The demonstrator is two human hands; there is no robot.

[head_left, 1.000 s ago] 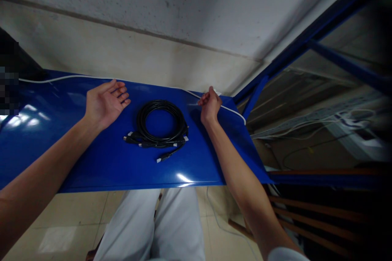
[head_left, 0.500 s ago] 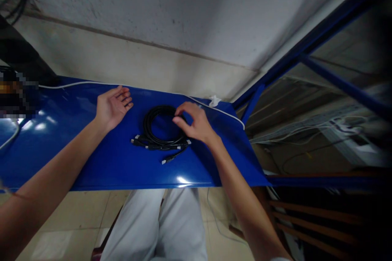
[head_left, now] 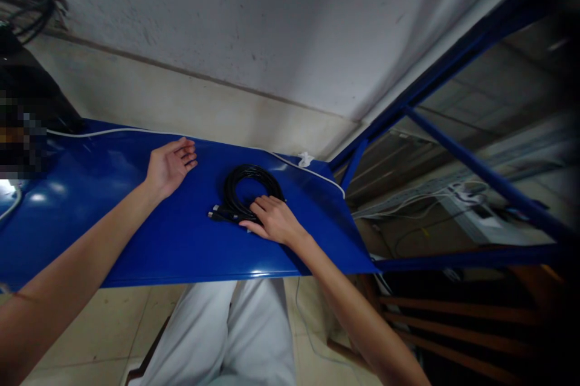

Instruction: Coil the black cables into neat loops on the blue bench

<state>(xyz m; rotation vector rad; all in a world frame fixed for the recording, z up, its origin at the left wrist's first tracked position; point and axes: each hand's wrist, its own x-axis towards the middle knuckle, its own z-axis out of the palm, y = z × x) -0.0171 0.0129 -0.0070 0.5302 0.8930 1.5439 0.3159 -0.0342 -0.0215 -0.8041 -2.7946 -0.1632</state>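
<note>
A coil of black USB cables (head_left: 232, 183) lies on the blue table (head_left: 181, 247), its plug ends bunched at the coil's near left side. Over the near right part of the coil is my right hand (head_left: 272, 218), its fingers curled onto the cables and its thumb stretched along their near side. The hand hides that part of the coil and some of the plugs. To the left of the coil, my left hand (head_left: 168, 168) hovers with nothing in it, palm turned inward and fingers loosely bent, apart from the cables.
A white cord (head_left: 312, 176) runs along the table's back edge by the wall, near a crumpled white scrap (head_left: 306, 159). At far left stands a dark object (head_left: 36, 84) beside a blurred-out patch. A blue metal frame (head_left: 471, 168) rises on the right, above a wooden slatted chair (head_left: 457, 310).
My right hand has come down and toward me, from the coil's right side onto its near part, closing on the cables. My left hand is nearly unchanged. The view has shifted slightly.
</note>
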